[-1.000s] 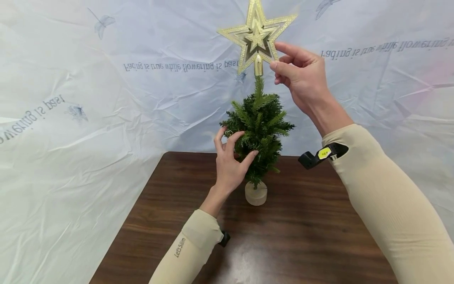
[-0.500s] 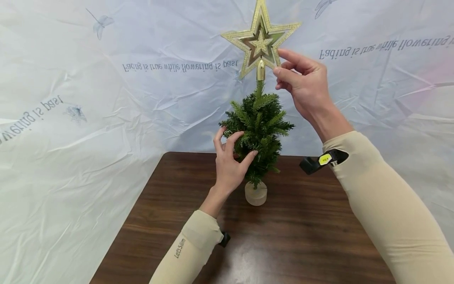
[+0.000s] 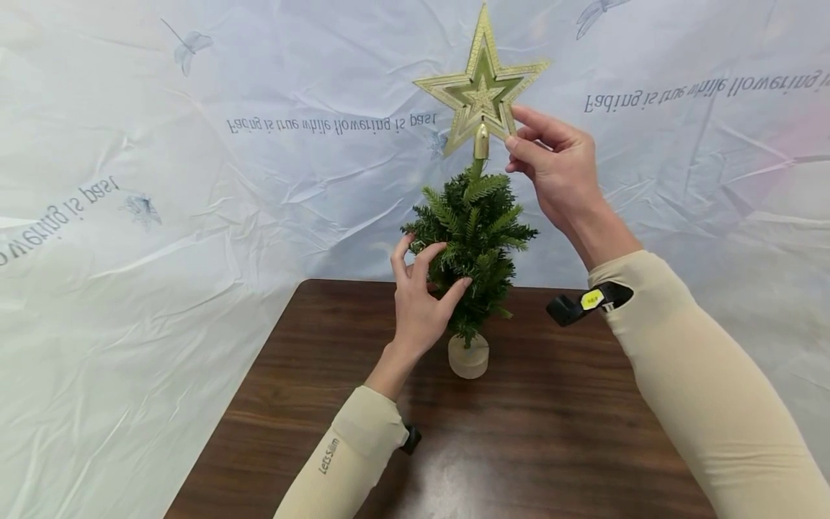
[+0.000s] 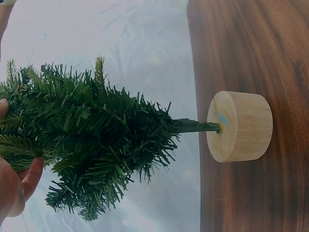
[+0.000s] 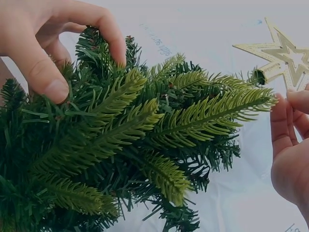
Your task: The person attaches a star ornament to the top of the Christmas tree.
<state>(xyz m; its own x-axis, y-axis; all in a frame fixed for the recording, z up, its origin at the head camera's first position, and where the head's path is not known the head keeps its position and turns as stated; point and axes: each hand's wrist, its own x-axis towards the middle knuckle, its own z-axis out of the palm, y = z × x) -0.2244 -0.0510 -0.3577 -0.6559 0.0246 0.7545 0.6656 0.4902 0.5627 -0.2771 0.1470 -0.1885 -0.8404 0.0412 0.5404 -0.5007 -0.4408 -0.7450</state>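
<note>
A small artificial Christmas tree (image 3: 476,223) stands upright on a round wooden base (image 4: 248,126). My left hand (image 3: 420,306) grips its left side, thumb and fingers curled in among the branches; the right wrist view shows those fingertips pressed into the greenery. Up at the top, my right hand (image 3: 560,166) pinches the lower right point of a gold star tree topper (image 3: 483,95) between thumb and fingers. The topper's gold socket (image 3: 481,142) sits at the treetop, overlapping its tip in the head view. In the right wrist view the star (image 5: 275,50) is partly cut off.
The tree's base rests on a dark brown wooden table (image 3: 324,339) near its back edge. Behind hangs a wrinkled whitish sheet (image 3: 311,194) with printed lettering and dragonflies. A black strap (image 3: 593,299) is worn on the right wrist over a beige sleeve (image 3: 700,375).
My right hand has come down with the star topper and a little to the right, bringing its socket lower over the treetop. The left hand and the tree's base stay put.
</note>
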